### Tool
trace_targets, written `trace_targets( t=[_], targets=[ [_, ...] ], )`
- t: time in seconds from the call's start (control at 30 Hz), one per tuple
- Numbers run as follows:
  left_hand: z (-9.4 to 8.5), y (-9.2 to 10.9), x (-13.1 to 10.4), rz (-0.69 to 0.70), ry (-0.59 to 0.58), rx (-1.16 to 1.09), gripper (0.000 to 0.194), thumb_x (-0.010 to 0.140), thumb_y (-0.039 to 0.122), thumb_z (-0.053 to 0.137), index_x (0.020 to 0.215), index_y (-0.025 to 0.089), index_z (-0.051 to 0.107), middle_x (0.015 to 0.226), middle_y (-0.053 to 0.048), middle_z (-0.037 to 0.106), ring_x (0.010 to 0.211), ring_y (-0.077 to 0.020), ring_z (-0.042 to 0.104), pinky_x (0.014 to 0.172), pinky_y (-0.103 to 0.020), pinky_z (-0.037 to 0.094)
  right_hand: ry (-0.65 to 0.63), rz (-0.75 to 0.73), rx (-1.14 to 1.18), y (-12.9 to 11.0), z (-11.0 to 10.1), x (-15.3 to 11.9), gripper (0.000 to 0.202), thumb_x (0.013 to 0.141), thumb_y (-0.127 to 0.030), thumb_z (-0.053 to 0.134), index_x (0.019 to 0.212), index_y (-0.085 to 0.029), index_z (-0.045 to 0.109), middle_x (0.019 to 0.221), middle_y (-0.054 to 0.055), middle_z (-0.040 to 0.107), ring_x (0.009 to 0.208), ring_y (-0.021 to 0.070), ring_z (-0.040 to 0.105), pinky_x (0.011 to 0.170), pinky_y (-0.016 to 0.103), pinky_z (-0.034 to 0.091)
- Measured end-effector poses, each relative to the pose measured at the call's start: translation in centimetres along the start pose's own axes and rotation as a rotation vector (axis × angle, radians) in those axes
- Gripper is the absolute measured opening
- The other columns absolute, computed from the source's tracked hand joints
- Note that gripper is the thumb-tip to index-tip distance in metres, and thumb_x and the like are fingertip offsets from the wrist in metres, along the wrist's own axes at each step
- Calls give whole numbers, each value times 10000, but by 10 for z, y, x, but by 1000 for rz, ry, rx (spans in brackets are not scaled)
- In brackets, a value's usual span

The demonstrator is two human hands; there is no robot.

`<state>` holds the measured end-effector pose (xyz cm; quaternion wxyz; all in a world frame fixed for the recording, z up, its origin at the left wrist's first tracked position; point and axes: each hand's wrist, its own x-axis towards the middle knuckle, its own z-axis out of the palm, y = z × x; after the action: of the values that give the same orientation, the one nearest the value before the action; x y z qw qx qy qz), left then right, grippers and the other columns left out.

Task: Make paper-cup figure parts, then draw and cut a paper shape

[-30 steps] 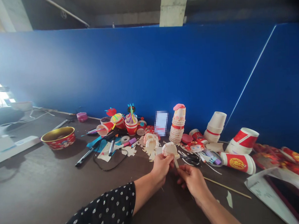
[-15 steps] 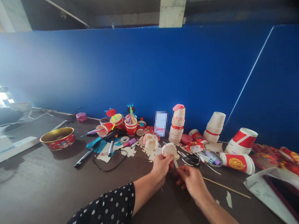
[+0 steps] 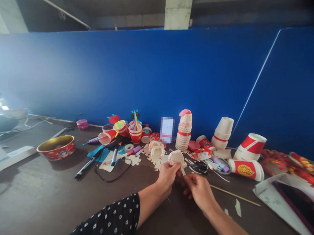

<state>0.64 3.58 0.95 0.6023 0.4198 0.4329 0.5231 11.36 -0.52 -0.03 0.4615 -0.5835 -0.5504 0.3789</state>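
Note:
My left hand (image 3: 167, 174) is closed on a cut paper cup (image 3: 175, 156), a pale round piece with its open side turned toward me. From its lower right edge a narrow paper strip (image 3: 183, 171) hangs down, and the fingertips of my right hand (image 3: 198, 187) pinch its lower end. Just left of the cup lies another cut paper cup (image 3: 157, 152) with strips splayed on the table. Behind stands a tall stack of paper cups (image 3: 183, 139) topped by a pink piece. My fingers partly hide the held cup's lower edge.
A red and gold bowl (image 3: 57, 154) sits far left, with markers (image 3: 114, 156) and a tape roll (image 3: 129, 148) between it and my hands. At right are a wooden stick (image 3: 235, 195), a tipped red cup (image 3: 245, 170) and a tablet (image 3: 301, 203). A blue partition (image 3: 118, 74) rises behind.
The whole view has shifted slightly, so everything appears a little further left. Both hands keep their hold on the cup and its strip, in almost the same pose.

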Motion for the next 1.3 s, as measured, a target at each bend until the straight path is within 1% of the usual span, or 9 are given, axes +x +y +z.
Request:
trace_targets(
  t=[0.13, 0.3, 0.57, 0.83, 1.07, 1.3],
  targets=[
    [1, 2, -2, 1, -2, 7, 220, 632, 253, 534, 454, 157, 447, 375, 29, 422, 337, -49, 324, 378, -200, 189, 1, -27, -29, 3, -1, -1, 307, 733, -454, 530, 623, -168, 555, 546, 22, 628, 390, 137, 564, 310, 195, 383],
    [1, 5, -6, 7, -16, 14, 219, 631, 231, 530, 444, 158, 442, 366, 31, 414, 331, -46, 311, 374, -204, 183, 13, -56, -60, 4, -1, -2, 366, 754, -504, 490, 587, -181, 532, 496, 20, 597, 388, 155, 572, 320, 212, 402],
    [2, 4, -7, 11, -38, 5, 234, 630, 225, 532, 427, 156, 437, 358, 31, 410, 326, -50, 322, 374, -203, 206, 22, -79, -87, 5, -2, -1, 365, 773, -503, 461, 573, -199, 492, 454, -8, 547, 361, 154, 556, 319, 214, 400],
    [3, 5, -8, 22, -33, -5, 219, 619, 206, 539, 430, 149, 444, 353, 37, 410, 320, -44, 325, 363, -191, 207, 38, -106, -97, 3, -1, -2, 370, 779, -485, 466, 541, -202, 454, 412, -26, 507, 331, 135, 520, 328, 202, 369],
    [4, 6, -9, -5, -53, -28, 217, 616, 228, 551, 444, 161, 436, 337, 48, 390, 302, -49, 320, 349, -194, 221, 47, -114, -80, 3, -1, -2, 379, 756, -486, 505, 517, -197, 444, 386, -36, 487, 312, 126, 499, 324, 199, 344],
    [4, 4, -10, -9, -74, -25, 210, 596, 256, 592, 473, 159, 451, 355, 51, 407, 317, -52, 337, 354, -195, 235, 61, -95, -22, 1, -1, -2, 407, 732, -517, 517, 502, -193, 436, 389, -45, 475, 308, 110, 473, 317, 194, 335]
  ],
)
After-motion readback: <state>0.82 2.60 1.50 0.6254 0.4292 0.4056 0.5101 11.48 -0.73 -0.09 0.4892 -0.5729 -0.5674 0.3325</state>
